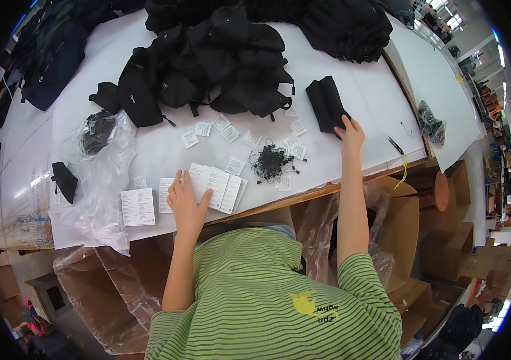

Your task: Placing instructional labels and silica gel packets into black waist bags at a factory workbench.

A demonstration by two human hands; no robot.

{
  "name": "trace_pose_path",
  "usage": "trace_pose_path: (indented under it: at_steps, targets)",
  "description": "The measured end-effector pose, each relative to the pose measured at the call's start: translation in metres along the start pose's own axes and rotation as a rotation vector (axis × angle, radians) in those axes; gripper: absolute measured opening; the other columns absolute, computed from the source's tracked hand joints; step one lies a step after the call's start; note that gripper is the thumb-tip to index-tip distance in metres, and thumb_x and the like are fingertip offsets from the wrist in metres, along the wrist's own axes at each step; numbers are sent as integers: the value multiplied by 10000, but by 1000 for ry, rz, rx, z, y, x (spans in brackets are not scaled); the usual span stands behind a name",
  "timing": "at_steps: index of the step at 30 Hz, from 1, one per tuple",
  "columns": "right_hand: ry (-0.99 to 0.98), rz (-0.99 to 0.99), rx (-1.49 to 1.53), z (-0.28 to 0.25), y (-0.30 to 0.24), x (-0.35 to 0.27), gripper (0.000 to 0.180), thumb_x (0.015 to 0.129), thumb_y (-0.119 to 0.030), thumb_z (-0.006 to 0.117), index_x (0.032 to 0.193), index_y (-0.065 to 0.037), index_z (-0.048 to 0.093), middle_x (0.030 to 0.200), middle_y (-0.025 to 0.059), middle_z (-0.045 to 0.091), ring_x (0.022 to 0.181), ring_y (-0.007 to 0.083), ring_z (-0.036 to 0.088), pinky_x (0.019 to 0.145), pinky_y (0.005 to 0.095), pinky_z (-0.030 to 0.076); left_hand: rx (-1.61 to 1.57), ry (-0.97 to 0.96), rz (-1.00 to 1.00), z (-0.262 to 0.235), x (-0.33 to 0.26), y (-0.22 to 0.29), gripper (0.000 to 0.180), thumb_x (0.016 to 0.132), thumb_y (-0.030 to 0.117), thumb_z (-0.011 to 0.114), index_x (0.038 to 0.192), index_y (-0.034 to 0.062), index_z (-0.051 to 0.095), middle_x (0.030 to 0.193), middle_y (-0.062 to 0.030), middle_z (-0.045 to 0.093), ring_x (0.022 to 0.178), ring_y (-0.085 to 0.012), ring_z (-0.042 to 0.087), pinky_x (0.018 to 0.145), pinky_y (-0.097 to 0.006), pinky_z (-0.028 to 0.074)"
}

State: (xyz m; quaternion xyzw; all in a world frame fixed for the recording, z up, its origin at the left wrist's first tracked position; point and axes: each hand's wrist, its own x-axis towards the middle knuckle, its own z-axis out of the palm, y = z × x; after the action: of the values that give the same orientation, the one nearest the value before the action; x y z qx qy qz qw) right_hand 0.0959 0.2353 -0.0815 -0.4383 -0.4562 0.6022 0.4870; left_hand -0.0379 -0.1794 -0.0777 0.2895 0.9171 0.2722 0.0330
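My left hand (187,197) rests with its fingers apart on a fanned row of white printed cards (216,183) near the table's front edge. It touches the cards without gripping them, as far as I can see. Farther right, my right hand (351,135) pinches the near end of a flat black fabric piece (325,105), which lies slantwise on the table. Between my hands is a tangled heap of black tag strings (270,162). Small white labels (230,133) lie scattered around it. Left of my left hand sits another stack of white cards (138,207).
A large pile of black fabric items (207,66) fills the far middle of the white-covered table (303,48). Clear plastic bags (96,180) lie at the left. Small scissors (395,145) are near the right edge. Cardboard boxes (102,294) stand below.
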Motion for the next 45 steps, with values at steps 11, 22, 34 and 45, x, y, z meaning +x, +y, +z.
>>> trace_pose_path:
  at_steps: [11,22,34,45]
  targets:
    - [-239,-570,-629,16,-21,-70,181,785,-150,697,952,-84,666,807,7,586,574,93,445,540,253,373,49,102,-75,-17,16,12,296,724,117,713,910,39,496,1117,-135,511,1028,-310,461,838,-417,341]
    - [-717,-475,-1147,103,45,-160,212,720,-268,691,752,-67,631,848,120,625,796,324,612,702,410,476,-502,148,-209,-21,5,3,232,922,210,496,906,0,398,679,-221,506,650,-422,517,590,-470,376]
    - [-929,-57,-170,111,14,-150,89,939,-140,534,983,-67,512,831,46,589,567,52,449,495,181,338,-767,248,-276,-18,-6,3,287,919,200,510,1059,23,333,834,-262,586,812,-435,583,711,-442,445]
    - [-1018,206,-155,118,-55,-205,127,914,-167,594,895,-42,604,573,-99,351,465,0,276,418,200,194,-1025,71,-178,-37,-5,35,569,831,311,685,1185,83,303,1040,-260,579,972,-338,600,831,-378,459]
